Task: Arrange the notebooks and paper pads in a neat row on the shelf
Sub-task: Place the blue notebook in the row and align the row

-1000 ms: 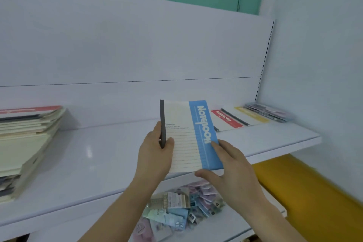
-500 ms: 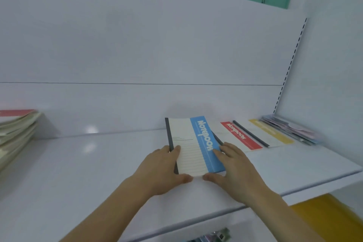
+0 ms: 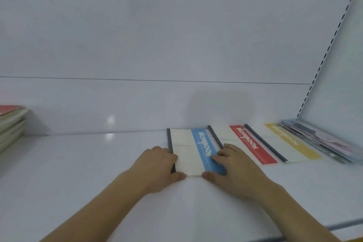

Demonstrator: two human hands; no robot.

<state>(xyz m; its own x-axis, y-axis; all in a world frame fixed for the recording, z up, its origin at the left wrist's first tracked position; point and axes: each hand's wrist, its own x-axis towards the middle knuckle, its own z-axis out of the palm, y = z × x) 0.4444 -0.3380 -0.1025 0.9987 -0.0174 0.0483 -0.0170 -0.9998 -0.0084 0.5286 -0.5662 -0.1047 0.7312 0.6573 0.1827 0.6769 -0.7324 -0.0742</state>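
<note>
At the far left edge of the frame, a stack (image 3: 11, 125) of cream-edged notebooks with a red cover on top sits on the white shelf (image 3: 88, 163), partly cut off by the frame. Well to its right, at lower centre, the left hand (image 3: 157, 165) lies flat against the dark spine side of the blue notebook (image 3: 196, 151), fingers relaxed and laid along its left edge, thumb at the near corner. The blue notebook lies flat on the shelf, its far end close to the back panel (image 3: 137, 45), with a cream half on the left and a blue band reading "Notebook" on the right. The right hand (image 3: 233, 167) rests on the blue band, fingers straight and pressing down, thumb at the near edge. Just right of it lies the red notebook (image 3: 247, 143), flat, its dark spine touching or slightly under the blue one's right edge; which, is unclear. Next comes the yellow notebook (image 3: 286, 143), also flat, then a blurred pile of pastel pads (image 3: 322, 141) at right, by the slotted upright (image 3: 326, 53).
</note>
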